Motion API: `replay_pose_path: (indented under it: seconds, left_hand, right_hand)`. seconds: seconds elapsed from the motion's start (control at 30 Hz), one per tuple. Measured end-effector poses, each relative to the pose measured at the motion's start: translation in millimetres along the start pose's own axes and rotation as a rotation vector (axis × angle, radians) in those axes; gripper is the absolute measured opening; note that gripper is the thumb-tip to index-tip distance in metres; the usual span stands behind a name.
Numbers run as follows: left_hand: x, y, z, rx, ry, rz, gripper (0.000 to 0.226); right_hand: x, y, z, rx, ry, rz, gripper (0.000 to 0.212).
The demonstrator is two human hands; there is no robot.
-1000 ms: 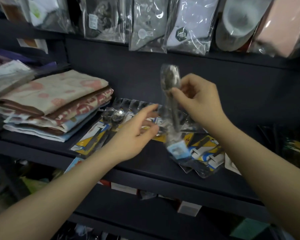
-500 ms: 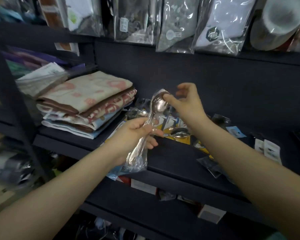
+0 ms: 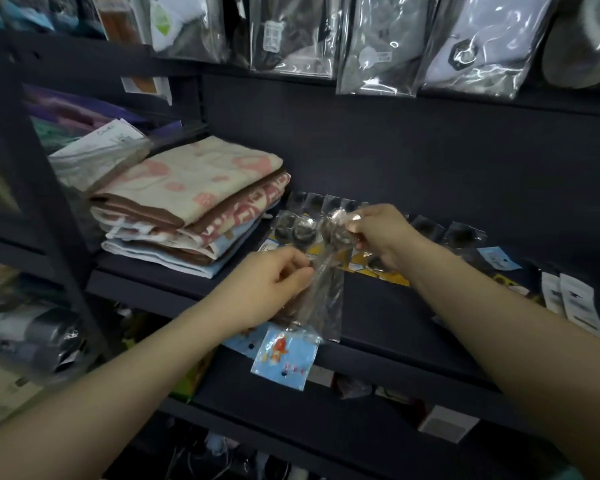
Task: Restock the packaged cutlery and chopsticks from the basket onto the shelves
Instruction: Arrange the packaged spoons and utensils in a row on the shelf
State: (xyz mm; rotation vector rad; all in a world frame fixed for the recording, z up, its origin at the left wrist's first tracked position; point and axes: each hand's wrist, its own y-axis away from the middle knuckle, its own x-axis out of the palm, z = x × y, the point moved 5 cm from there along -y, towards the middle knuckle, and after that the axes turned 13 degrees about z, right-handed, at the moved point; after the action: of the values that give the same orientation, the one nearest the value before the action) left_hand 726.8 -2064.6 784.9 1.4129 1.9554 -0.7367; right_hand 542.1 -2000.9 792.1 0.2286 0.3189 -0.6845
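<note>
Since half a second ago: both hands lowered, spoon pack now just above the shelf row, centre of frame.
My right hand [image 3: 383, 233] pinches the bowl end of the spoon pack [image 3: 321, 278]; my left hand [image 3: 274, 282] has its fingers curled round the sleeve mid-handle, keeping it level for laying beside the packaged cutlery [image 3: 297, 228] on the shelf [image 3: 395, 306]. Pack: clear crinkled sleeve, shiny metal spoon, pale blue card tag hanging at lower centre.

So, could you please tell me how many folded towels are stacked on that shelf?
4 at least: one stack left of the packaged spoon on the dark shelf, cream-pink on top, brown-pink, pink-white, light blue at the bottom. Thin layers may hide more.
</note>
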Motion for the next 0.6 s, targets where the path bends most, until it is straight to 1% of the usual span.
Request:
replay_pose_path:
  seconds: [0.03, 0.07, 0.1, 0.17, 0.23, 0.37, 0.4, 0.43, 0.47, 0.53, 0.6]
  left_hand:
    - [-6, 2, 1, 0.049, -0.179, -0.066, 0.021]
    - [-10, 5, 4, 0.094, -0.285, -0.094, 0.029]
    - [-12, 6, 9, 0.129, -0.331, -0.066, 0.038]
    - [-8, 6, 24, 0.184, -0.358, 0.061, 0.056]
    - [-1, 7, 32, 0.226, -0.383, 0.139, 0.064]
    - [0, 7, 40, 0.241, -0.288, 0.180, 0.063]
    - [0, 6, 41, 0.239, -0.300, 0.188, 0.064]
    - [0, 6, 43, 0.231, -0.327, 0.200, 0.063]
    - [0, 5, 44, 0.220, -0.351, 0.214, 0.061]
    - [2, 5, 45, 0.202, -0.373, 0.225, 0.056]
    - [3, 6, 45, 0.204, -0.375, 0.219, 0.057]
  right_hand:
    - [2, -6, -5, 0.042, 0.010, -0.012, 0.017]
    - [5, -12, -8, 0.081, 0.024, -0.013, 0.018]
    - [8, -17, -11, 0.113, 0.039, 0.000, 0.019]
    - [12, -26, -15, 0.133, 0.063, 0.044, 0.025]
    - [16, -31, -16, 0.130, 0.079, 0.057, 0.028]
    - [21, -35, -15, 0.118, 0.089, 0.075, 0.028]
    - [22, -35, -13, 0.104, 0.114, 0.078, 0.025]
    - [21, -35, -10, 0.085, 0.192, 0.070, 0.020]
    - [19, -34, -5, 0.060, 0.286, 0.039, 0.016]
    - [6, -32, 7, 0.006, 0.394, -0.083, 0.020]
    - [-9, -28, 15, -0.015, 0.348, -0.161, 0.024]
